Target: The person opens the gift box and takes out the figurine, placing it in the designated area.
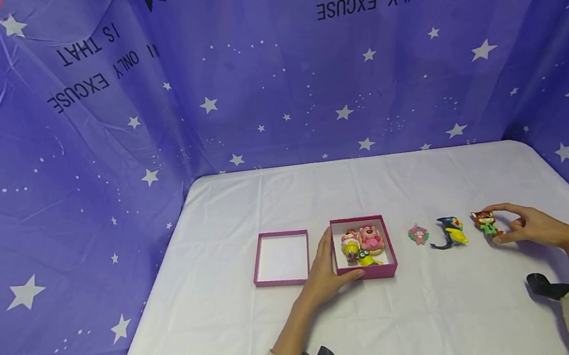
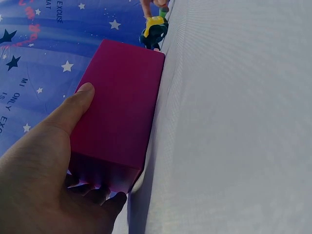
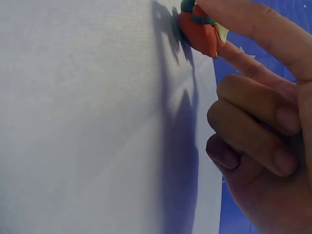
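Note:
My left hand [image 1: 323,277] grips the near-left corner of a magenta box [image 1: 379,271], its thumb along the front wall and its fingers along the left side. Inside lie a pink bear figurine [image 1: 370,239], a figurine with a yellow lower body [image 1: 350,247] and a small minion figurine [image 1: 367,259]. At the right, my right hand [image 1: 540,225] pinches a fox figurine [image 1: 488,225] in a green outfit between thumb and index finger. The other fingers are folded in, as the right wrist view shows. Only part of the fox figurine [image 3: 199,33] appears there.
Left of the box lies its magenta-rimmed lid [image 1: 282,258], white inside facing up. Between box and right hand are a flat pink figure [image 1: 418,234] and a dark blue and yellow long-tailed figurine [image 1: 450,233]. A white cloth [image 1: 437,318] covers the table; a purple star-patterned curtain [image 1: 274,85] surrounds it.

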### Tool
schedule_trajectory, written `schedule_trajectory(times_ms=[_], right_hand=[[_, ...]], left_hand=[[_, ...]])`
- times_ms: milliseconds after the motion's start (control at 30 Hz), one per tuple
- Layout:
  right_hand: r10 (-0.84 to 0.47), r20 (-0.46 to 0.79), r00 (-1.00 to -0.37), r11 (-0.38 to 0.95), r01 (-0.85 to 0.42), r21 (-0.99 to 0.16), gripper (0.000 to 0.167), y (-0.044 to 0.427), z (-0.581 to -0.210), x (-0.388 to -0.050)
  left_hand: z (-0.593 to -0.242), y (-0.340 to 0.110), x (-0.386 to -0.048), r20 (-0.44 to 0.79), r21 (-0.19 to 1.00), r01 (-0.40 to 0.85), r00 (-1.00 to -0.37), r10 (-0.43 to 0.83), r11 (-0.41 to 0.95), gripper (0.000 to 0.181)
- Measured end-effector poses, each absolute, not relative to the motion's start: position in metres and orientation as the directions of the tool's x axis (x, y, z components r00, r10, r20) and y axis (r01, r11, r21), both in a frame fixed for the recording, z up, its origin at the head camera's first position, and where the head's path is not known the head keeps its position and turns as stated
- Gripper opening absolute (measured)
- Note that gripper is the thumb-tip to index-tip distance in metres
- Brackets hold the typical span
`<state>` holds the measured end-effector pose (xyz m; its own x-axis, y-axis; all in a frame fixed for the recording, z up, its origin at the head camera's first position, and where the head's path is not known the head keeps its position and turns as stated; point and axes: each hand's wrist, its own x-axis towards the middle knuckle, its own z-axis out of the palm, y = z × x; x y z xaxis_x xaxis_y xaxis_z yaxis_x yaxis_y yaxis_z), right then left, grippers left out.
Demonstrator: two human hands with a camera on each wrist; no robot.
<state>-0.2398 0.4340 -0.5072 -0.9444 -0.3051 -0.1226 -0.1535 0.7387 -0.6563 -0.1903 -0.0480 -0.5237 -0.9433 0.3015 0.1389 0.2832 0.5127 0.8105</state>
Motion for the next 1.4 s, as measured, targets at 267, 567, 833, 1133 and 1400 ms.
schedule_trajectory(times_ms=[267,567,833,1133,1400], right_hand=[[-0.303,-0.144,-0.942,0.746,-0.140,-0.651,0.071,0.438,-0.508,-0.241],[-0.271,-0.130,-0.954,0.756,-0.128,-0.642,0.079,0.434,-0.501,-0.235],[-0.298,-0.007,-0.955,0.721,-0.220,-0.658,0.078,0.410,-0.471,-0.229],[-0.328,0.155,-0.932,0.623,-0.337,-0.706,0.071,0.341,-0.433,-0.228],[-0.437,0.228,-0.870,0.601,-0.471,-0.646,0.061,0.264,-0.419,-0.230]], left_hand=[[-0.524,-0.048,-0.191,0.150,0.808,0.293,-0.941,0.303,0.511,0.110],[-0.523,-0.049,-0.191,0.138,0.809,0.281,-0.945,0.298,0.516,0.110],[-0.522,-0.049,-0.190,0.147,0.804,0.291,-0.942,0.301,0.518,0.110],[-0.522,-0.048,-0.190,0.144,0.805,0.289,-0.943,0.302,0.518,0.111],[-0.522,-0.048,-0.190,0.145,0.811,0.288,-0.942,0.302,0.509,0.111]])
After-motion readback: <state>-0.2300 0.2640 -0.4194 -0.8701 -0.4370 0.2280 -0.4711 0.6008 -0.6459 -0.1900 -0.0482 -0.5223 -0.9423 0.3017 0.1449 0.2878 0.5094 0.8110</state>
